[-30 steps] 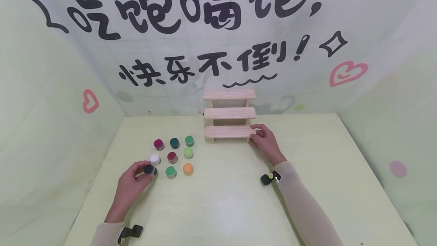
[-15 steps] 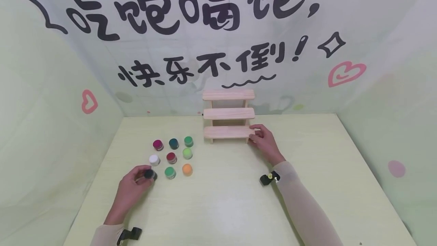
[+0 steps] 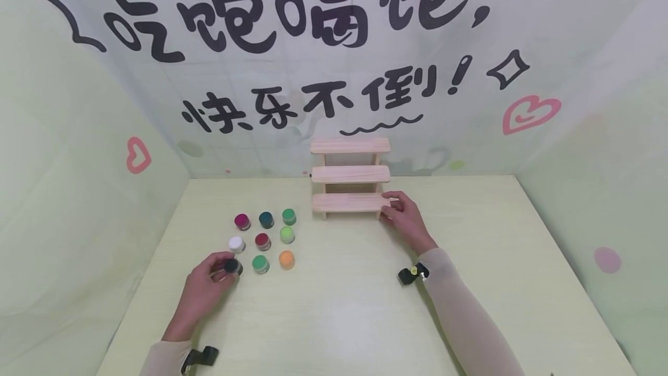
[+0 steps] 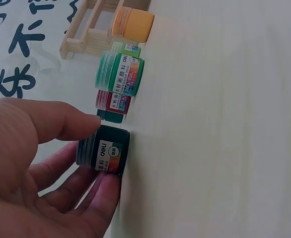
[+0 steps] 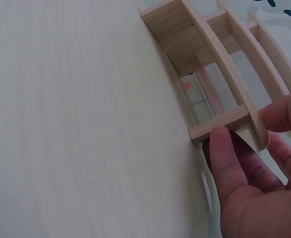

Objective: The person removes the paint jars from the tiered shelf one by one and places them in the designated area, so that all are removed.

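My left hand (image 3: 204, 283) pinches a dark, nearly black-green paint jar (image 4: 105, 149) between thumb and fingers, low at the table at the front left of the other jars. In the left wrist view the jar's labelled side faces the camera. Beside it stand a green paint jar (image 3: 260, 264) and, just behind, a white-lidded jar (image 3: 236, 244). At the back of the table is a three-step wooden display stand (image 3: 351, 174). My right hand (image 3: 409, 223) grips the right end of its lowest step (image 5: 227, 69), fingers bent round the board and its leg.
More paint jars stand in loose rows: an orange jar (image 3: 286, 259), a light green jar (image 3: 287, 234), a dark red jar (image 3: 262, 241), a magenta jar (image 3: 242, 221), a teal jar (image 3: 266, 220) and another green jar (image 3: 289, 216). A printed cloth (image 3: 261, 74) rises behind the stand.
My left hand has brought the dark jar a little toward the front edge, then slightly right, away from the white-lidded jar. The right hand and the stand have stayed in place.
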The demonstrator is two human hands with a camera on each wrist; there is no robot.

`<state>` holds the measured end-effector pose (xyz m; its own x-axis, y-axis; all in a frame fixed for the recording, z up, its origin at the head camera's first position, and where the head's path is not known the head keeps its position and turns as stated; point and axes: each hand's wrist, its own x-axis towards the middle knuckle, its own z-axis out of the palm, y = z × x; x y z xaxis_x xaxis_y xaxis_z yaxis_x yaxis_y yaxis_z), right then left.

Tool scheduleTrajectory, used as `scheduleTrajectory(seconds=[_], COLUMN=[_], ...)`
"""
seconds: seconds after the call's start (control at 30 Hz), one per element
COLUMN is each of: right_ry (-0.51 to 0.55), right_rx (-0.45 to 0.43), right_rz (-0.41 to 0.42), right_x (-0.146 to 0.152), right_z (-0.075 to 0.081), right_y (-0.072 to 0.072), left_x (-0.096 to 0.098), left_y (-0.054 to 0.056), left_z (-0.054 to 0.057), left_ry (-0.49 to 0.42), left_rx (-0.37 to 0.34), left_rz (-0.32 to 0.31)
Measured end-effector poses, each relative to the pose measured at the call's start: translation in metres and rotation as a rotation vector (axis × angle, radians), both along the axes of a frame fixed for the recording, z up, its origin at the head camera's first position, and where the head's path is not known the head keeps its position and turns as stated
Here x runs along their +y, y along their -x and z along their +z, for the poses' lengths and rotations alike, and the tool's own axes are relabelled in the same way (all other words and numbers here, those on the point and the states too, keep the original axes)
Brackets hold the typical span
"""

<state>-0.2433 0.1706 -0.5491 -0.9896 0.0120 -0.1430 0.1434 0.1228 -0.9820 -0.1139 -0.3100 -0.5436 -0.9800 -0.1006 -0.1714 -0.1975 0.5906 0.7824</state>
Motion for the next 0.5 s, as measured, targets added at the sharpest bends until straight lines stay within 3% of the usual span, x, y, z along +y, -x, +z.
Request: scheduleTrajectory(seconds=[0.27,0.5], right_ry=[-0.137,-0.349], right_rx=[0.032,0.040], right_rz=[0.036,0.120], right_x=[0.007,0.018], right_z=[0.005,0.015], right_y=[-0.002,-0.012], left_x=[0.003,0.010], left_y=[0.005,0.005], left_z=[0.005,0.020], left_ry=[0.036,-0.007], left_rx=[0.004,0.019], left_rz=[-0.003,0.063])
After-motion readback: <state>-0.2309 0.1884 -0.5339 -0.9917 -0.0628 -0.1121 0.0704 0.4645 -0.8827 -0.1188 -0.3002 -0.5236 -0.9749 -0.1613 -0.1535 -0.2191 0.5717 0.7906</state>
